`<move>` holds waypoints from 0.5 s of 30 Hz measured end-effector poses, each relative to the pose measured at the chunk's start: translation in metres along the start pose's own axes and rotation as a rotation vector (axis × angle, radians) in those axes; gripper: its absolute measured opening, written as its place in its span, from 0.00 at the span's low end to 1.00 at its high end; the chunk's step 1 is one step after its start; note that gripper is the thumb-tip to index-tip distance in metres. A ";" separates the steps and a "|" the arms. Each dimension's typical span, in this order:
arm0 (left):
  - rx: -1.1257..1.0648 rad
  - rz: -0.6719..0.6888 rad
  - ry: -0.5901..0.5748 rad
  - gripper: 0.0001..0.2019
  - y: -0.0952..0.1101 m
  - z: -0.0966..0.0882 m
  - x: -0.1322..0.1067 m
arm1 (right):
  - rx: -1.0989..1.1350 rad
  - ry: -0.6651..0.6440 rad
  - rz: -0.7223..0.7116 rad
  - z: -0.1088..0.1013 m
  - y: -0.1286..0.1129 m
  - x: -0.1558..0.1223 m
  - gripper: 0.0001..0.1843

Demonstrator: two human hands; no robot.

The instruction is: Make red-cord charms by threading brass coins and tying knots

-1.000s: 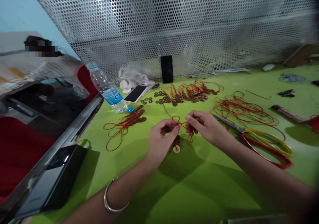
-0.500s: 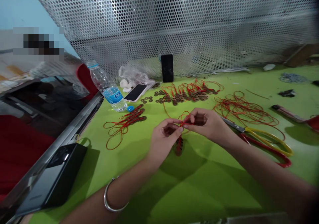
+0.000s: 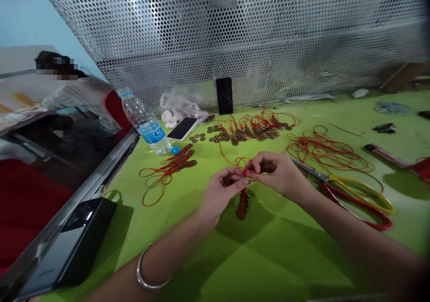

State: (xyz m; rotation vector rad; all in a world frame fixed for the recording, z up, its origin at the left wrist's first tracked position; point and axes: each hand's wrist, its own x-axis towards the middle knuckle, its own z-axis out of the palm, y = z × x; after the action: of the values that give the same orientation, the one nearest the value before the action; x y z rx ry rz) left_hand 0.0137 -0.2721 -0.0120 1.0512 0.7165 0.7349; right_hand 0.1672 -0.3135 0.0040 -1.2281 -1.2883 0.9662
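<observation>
Between thumb and forefinger my left hand [image 3: 223, 191] pinches a red cord [image 3: 242, 162] where it is looped and knotted. My right hand [image 3: 277, 172] pinches the same cord from the other side, its fingertips almost touching the left ones. Below the fingers hangs a string of dark round coins [image 3: 242, 205] tied on the cord. Left of my hands lie finished-looking coin strings [image 3: 179, 161] with red loops. Behind my hands are loose coins [image 3: 215, 134] and a row of more corded coin strings [image 3: 265, 129]. The fingertips partly hide the knot.
Scissors [image 3: 356, 194] with yellow and red handles lie right of my hand, near a tangle of red cord [image 3: 329, 149]. A water bottle [image 3: 151, 129], a flat phone [image 3: 183, 128] and an upright phone [image 3: 224, 96] stand or lie behind. A dark box [image 3: 87, 243] is at left; a person sits beyond.
Both hands stay pinched on the cord and sit slightly lower in view. Small loops of cord now stand up above the fingers, and the right fingers have shifted slightly.
</observation>
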 end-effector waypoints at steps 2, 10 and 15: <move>-0.010 -0.002 0.012 0.14 -0.001 0.000 0.000 | -0.016 -0.004 -0.010 0.000 0.000 0.000 0.17; 0.039 0.051 0.065 0.18 0.001 0.003 -0.005 | -0.014 -0.002 -0.020 0.000 0.008 0.000 0.14; 0.043 0.065 0.036 0.18 0.001 0.001 -0.003 | -0.045 0.006 -0.026 0.003 0.006 0.000 0.14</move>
State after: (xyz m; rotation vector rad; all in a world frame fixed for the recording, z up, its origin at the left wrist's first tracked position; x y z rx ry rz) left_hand 0.0129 -0.2749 -0.0104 1.1071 0.7342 0.7993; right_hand 0.1648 -0.3122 -0.0027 -1.2448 -1.3240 0.9186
